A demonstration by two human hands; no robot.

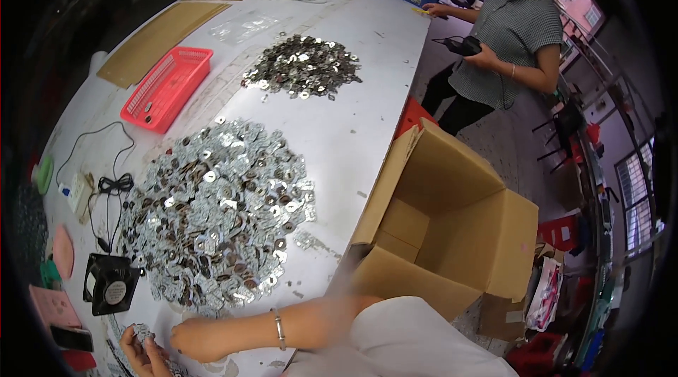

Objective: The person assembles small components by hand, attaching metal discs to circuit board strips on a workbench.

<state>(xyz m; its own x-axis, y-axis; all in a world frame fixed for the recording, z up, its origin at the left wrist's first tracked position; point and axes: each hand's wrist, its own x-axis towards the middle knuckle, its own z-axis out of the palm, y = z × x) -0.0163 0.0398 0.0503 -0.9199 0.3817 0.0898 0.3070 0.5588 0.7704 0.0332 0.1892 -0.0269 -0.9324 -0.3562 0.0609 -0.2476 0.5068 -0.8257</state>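
Observation:
My left hand (138, 354) is at the table's near edge, fingers curled around a few small silver metal pieces (144, 334). My right hand (192, 339) lies just to its right on the white table (353, 130), fingers bent toward the left hand; whether it holds anything is hidden. A bracelet (280, 329) sits on that wrist. Just beyond both hands spreads a large pile of small shiny metal pieces (212, 214). A smaller pile of the same pieces (304, 66) lies farther back.
An open cardboard box (452, 229) stands at the table's right edge. A red basket (166, 87), a black fan (109, 284) and cables (106, 186) lie at the left. Another person (508, 45) stands at the far right holding a black device (467, 45).

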